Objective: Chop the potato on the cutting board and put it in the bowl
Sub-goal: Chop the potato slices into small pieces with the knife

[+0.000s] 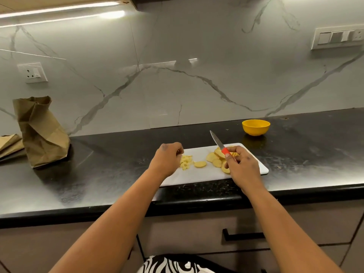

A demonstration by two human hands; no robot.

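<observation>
On the black surface [110,174] you see a crumpled brown paper bag [40,133] standing at the far left, with folded brown paper [9,142] just beside it. Above the bag, a wall socket [32,72] sits on the marble backsplash [177,85]; a switch panel [337,37] is far right of it.

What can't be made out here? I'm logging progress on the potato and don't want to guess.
- Yellow bowl, head view: its near wall hides the inside, so contents unknown.
- Potato slices: the right hand, holding the knife, covers some; count unclear.
- Left hand: curled fingertips face away over the chopped pieces; any pinch is hidden.
</observation>
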